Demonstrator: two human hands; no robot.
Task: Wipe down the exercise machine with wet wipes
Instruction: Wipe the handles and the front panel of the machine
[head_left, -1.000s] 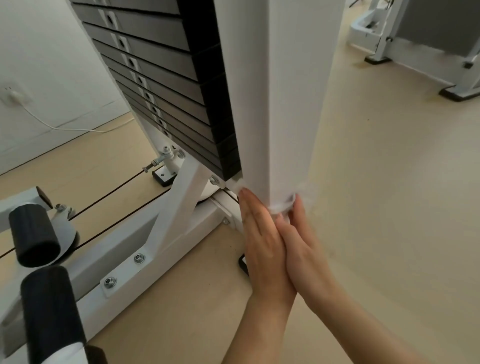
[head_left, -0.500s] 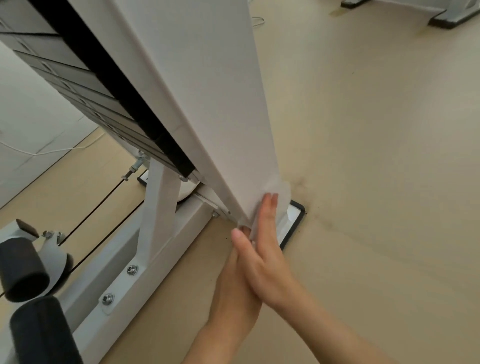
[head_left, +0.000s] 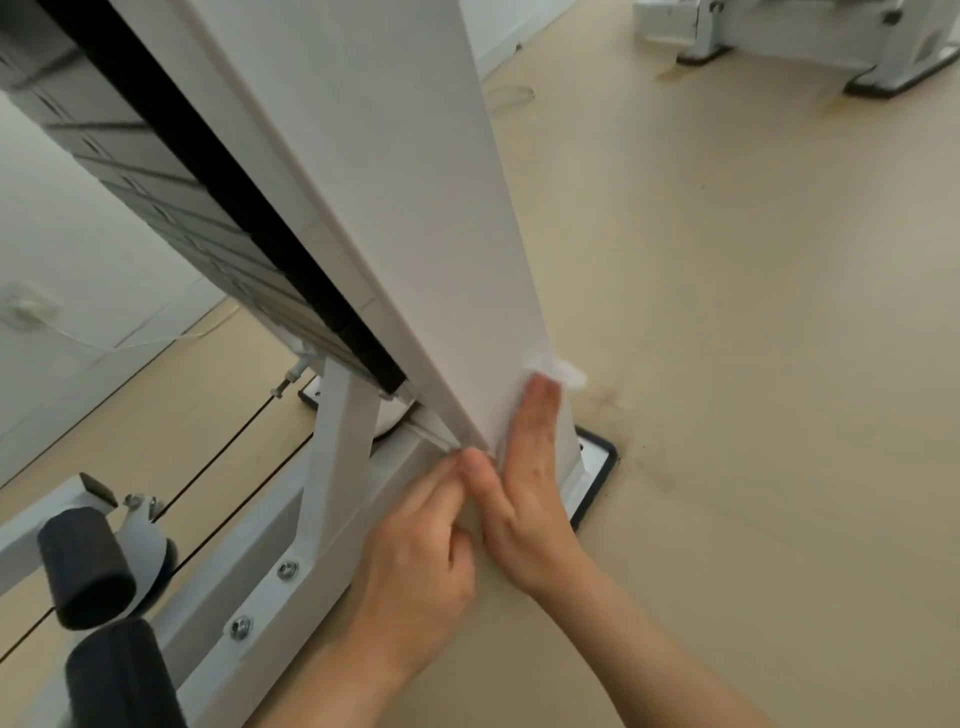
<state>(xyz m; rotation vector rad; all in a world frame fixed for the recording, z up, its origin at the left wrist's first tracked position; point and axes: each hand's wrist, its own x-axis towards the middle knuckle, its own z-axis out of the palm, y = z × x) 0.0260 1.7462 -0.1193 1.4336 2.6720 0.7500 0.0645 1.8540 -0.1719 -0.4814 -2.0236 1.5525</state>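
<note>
The exercise machine's tall white column (head_left: 415, 208) leans across the view, with the black weight stack (head_left: 171, 192) behind it. My right hand (head_left: 524, 483) lies flat on the column's lower face and presses a white wet wipe (head_left: 566, 371) against it. The wipe bunches out past my fingertips. My left hand (head_left: 421, 551) is beside it, fingers curled at the column's corner edge, where the wipe's other end wraps around. Most of the wipe is hidden under my hands.
The column ends in a black-rimmed foot plate (head_left: 597, 462) on the beige floor. Left of my hands are the white base frame with bolts (head_left: 288, 569) and two black foam rollers (head_left: 88, 566). Another white machine (head_left: 779, 31) stands far right. A wall socket (head_left: 26, 309) is at left.
Both hands have slid the wipe down the column to just above its foot. My view has tilted and swung right. The left hand has curled from flat onto the corner.
</note>
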